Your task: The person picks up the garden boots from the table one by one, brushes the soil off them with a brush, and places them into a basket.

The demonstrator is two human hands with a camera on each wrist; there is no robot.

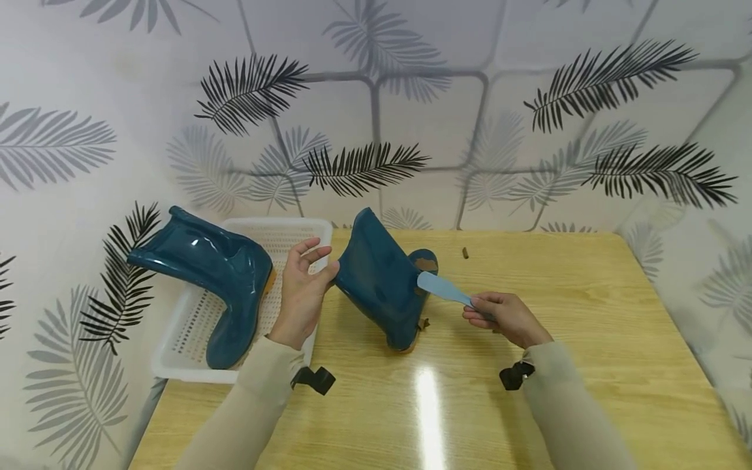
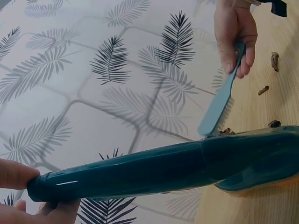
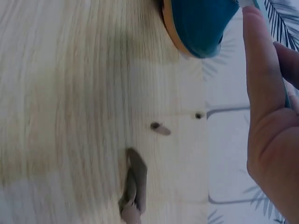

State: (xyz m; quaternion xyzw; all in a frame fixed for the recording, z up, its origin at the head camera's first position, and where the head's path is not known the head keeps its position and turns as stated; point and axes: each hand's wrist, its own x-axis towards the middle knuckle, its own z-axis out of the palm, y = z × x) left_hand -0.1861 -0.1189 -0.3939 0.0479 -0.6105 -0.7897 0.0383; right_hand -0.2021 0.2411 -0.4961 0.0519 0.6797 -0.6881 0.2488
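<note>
Left wrist: glossy teal boot [image 2: 140, 169]

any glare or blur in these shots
Head view: white glare streaks the light-brown wooden table, and a highlight sits on the glossy teal rubber boot partly inside the white plastic basket; left wrist view: a thin highlight on the gripped teal rubber boot; right wrist view: the small brown scraps look soft-edged.

Bright, even light fills the head view, a white glare streak marking the near part of the counter [image 1: 587, 365]; the held boot [image 2: 140, 171] glints thinly; the right wrist view is dimmer, softly blurred.
</note>
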